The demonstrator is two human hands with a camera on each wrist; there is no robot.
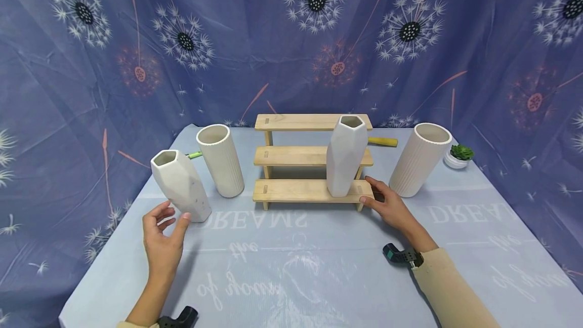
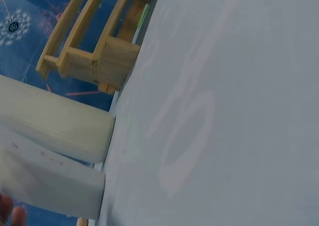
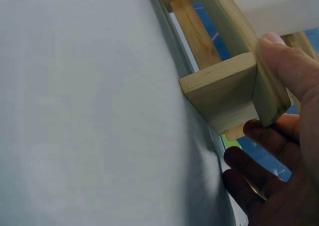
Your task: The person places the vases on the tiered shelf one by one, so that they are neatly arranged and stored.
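My right hand (image 1: 389,209) is at the right end of the bottom step of a three-tier wooden display stand (image 1: 291,189). In the right wrist view the thumb (image 3: 284,59) lies on top of the step's end and the index finger is under it, pinching the board. A white faceted vase (image 1: 347,156) stands upright on that bottom step. My left hand (image 1: 164,239) has loosely bent, spread fingers beside the lower part of another white faceted vase (image 1: 182,183), which has small dark marks. Its fingertips (image 2: 19,215) overlap this vase's edge in the left wrist view.
A ribbed cream vase (image 1: 221,161) stands left of the stand, a second ribbed vase (image 1: 420,161) right of it. Farther right is a small potted succulent (image 1: 458,155). A yellow handle (image 1: 382,141) and a green object (image 1: 195,155) lie behind. A dandelion-print curtain (image 1: 255,39) surrounds the table.
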